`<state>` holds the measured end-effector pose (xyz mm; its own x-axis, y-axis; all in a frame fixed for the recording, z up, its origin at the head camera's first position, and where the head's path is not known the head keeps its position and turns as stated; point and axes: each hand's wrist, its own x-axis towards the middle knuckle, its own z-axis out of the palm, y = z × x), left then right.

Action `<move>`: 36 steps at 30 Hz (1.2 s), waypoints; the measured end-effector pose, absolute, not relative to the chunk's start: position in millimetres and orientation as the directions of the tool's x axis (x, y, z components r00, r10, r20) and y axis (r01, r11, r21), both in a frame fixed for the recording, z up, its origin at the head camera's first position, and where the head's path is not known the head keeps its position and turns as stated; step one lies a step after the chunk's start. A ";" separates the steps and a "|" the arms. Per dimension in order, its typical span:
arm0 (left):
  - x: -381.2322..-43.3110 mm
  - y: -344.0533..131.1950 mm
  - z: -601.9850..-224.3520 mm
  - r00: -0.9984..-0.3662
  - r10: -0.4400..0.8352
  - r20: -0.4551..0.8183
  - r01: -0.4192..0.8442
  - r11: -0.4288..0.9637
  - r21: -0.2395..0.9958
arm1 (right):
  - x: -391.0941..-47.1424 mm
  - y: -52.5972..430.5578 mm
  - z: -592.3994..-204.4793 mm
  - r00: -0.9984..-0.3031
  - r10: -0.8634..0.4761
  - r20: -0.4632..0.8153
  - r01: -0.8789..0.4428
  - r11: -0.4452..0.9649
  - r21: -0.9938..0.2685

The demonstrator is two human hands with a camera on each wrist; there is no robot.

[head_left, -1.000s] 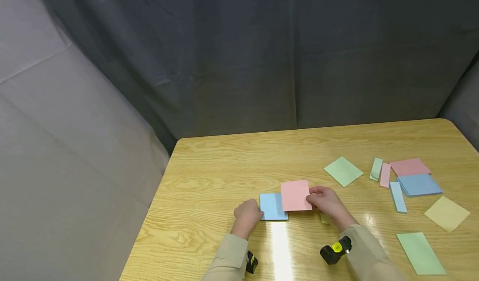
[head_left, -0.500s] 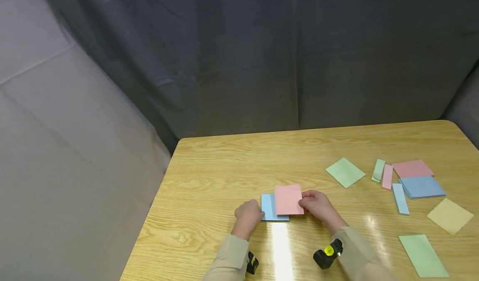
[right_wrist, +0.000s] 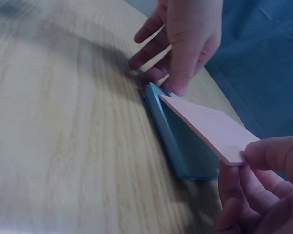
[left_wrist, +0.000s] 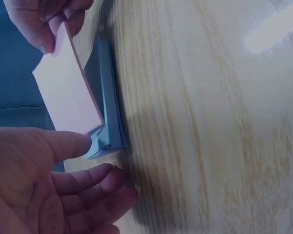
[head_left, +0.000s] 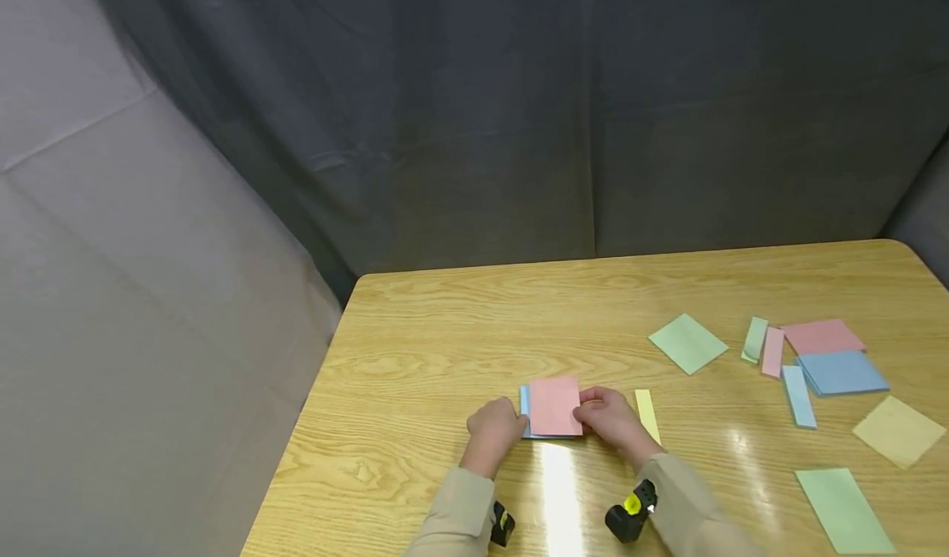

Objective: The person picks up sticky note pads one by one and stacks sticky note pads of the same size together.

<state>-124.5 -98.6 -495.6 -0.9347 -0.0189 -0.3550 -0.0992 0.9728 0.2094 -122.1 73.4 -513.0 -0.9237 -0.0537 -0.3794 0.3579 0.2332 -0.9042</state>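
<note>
My right hand (head_left: 614,423) pinches a pink sticky note pad (head_left: 553,406) by its right edge, thumb on top and fingers underneath. This pad is held tilted over a blue sticky note pad (head_left: 524,401), covering most of it in the head view. In the left wrist view the pink pad's lower edge comes down by the left end of the blue stack (left_wrist: 109,112). My left hand (head_left: 494,432) holds the blue pad at its left edge, the thumb on its top corner and the fingers curled beside it, as the right wrist view also shows.
A narrow yellow note strip (head_left: 647,415) lies right of my right hand. Farther right are green square notes (head_left: 688,344), green, pink and blue strips (head_left: 798,396), a pink pad (head_left: 823,336), a blue pad (head_left: 845,372), a yellow note (head_left: 899,431) and a green note (head_left: 845,510).
My right hand has carried the pink pad left and nearer, from partly beside the blue pad to over most of it. The yellow strip has come into view. My left hand stays at the blue pad.
</note>
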 end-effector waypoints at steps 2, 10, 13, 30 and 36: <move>-124.4 -98.6 -496.4 -0.935 -0.017 -0.353 -0.100 0.970 0.221 | -121.9 70.9 -515.1 -0.925 -0.050 -0.377 0.357 0.227 -0.906; -122.8 -96.9 -496.0 -0.943 0.008 -0.333 -0.084 0.962 0.260 | -121.8 66.7 -519.5 -0.926 -0.034 -0.377 0.357 0.249 -0.900; -123.0 -95.9 -496.2 -0.943 0.011 -0.334 -0.078 0.965 0.251 | -121.9 66.4 -519.5 -0.930 -0.024 -0.366 0.345 0.281 -0.896; -123.6 -96.1 -497.6 -0.938 -0.006 -0.348 -0.087 0.972 0.219 | -121.6 66.7 -521.4 -0.948 -0.057 -0.314 0.247 0.493 -0.834; -123.7 -97.2 -496.4 -0.938 -0.001 -0.347 -0.086 0.970 0.228 | -115.3 63.4 -518.6 -0.964 -0.101 -0.248 0.147 0.576 -0.804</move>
